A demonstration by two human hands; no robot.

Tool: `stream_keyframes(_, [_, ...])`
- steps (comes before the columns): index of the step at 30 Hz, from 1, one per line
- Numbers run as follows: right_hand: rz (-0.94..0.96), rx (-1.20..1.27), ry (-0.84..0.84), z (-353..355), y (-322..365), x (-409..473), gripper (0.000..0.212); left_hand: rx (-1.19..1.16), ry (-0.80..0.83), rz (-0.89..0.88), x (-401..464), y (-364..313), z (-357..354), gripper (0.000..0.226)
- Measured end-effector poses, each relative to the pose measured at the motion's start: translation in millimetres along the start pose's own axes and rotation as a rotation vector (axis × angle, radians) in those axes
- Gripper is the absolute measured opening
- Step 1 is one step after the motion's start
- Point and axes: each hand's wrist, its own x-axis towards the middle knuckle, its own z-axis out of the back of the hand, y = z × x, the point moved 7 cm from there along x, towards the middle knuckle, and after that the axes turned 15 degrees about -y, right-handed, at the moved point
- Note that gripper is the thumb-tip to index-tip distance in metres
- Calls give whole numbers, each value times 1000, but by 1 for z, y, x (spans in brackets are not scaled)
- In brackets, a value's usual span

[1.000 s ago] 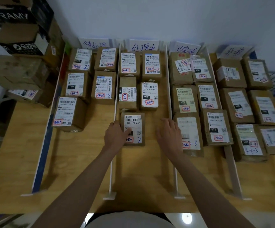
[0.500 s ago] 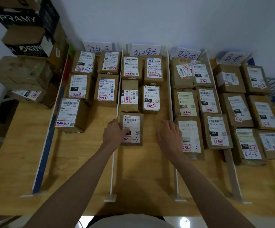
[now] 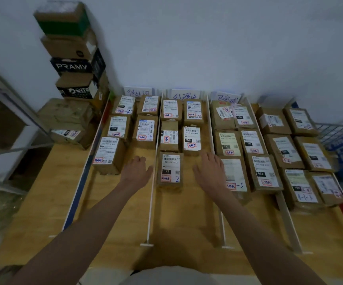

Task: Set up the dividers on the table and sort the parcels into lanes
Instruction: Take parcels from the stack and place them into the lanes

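White dividers split the wooden table into lanes filled with labelled brown parcels. The nearest parcel of the second lane, marked 122, lies flat just right of a divider. My left hand hovers beside that parcel's left edge, over the divider, fingers loosely curled and holding nothing. My right hand is spread above the bare wood of the second lane, next to another divider and a parcel of the third lane.
Paper lane signs stand against the white wall at the back. A tall stack of cartons rises at the table's left rear corner. A metal rack stands at the left. A wire basket is at the right edge.
My left hand has come off the parcel marked 122 and sits a little left of it. My right hand has lifted slightly. The camera has tilted up, showing more wall.
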Motion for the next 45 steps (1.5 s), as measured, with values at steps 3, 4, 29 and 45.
stream_keyframes(3, [72,5,-56,14,22,-14,48,46,-103,-36,-23,14,32,49])
stream_keyframes(4, [94,4,-61,16,31,-20,47,52,-134,-46,-32,20,42,48])
stream_keyframes(29, [306,72,-35,-42,293,-46,51,110,-259,116,-55,270,145,56])
stream_keyframes(45, [144,-43,-42,-106,435,62,50,110,-190,-92,127,388,171,55])
